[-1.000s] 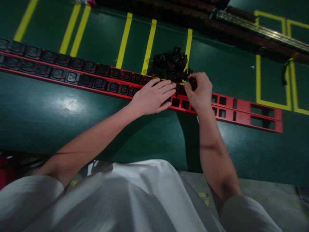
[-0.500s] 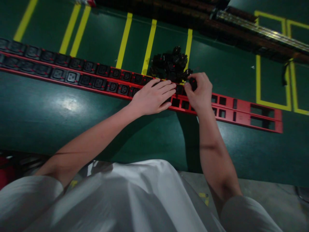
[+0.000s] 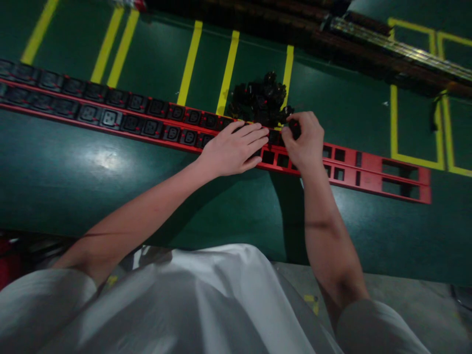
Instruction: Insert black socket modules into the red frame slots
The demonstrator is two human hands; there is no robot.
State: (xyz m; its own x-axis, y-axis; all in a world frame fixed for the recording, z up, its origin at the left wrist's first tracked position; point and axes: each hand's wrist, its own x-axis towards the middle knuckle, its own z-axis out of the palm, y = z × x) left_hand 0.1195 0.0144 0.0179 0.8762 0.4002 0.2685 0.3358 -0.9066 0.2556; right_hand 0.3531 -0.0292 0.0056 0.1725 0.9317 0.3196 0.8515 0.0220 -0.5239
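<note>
Two long red strips (image 3: pixel 368 169) lie side by side across a green table (image 3: pixel 92 191). Their left part is filled with black sockets (image 3: pixel 110 118); their right part shows empty rectangular cut-outs. My left hand (image 3: pixel 232 147) lies flat on the strips, fingers stretched out, pressing them down. Beside it my right hand (image 3: pixel 304 140) is curled, pinching a small black socket (image 3: pixel 294 127) at the far strip. A heap of loose black sockets (image 3: pixel 260 98) sits just behind both hands.
Yellow lines (image 3: pixel 190 61) mark boxes on the green surface. A dark rail with a metal bar (image 3: pixel 387 42) runs along the far edge. My white shirt (image 3: pixel 206 305) fills the bottom of the view.
</note>
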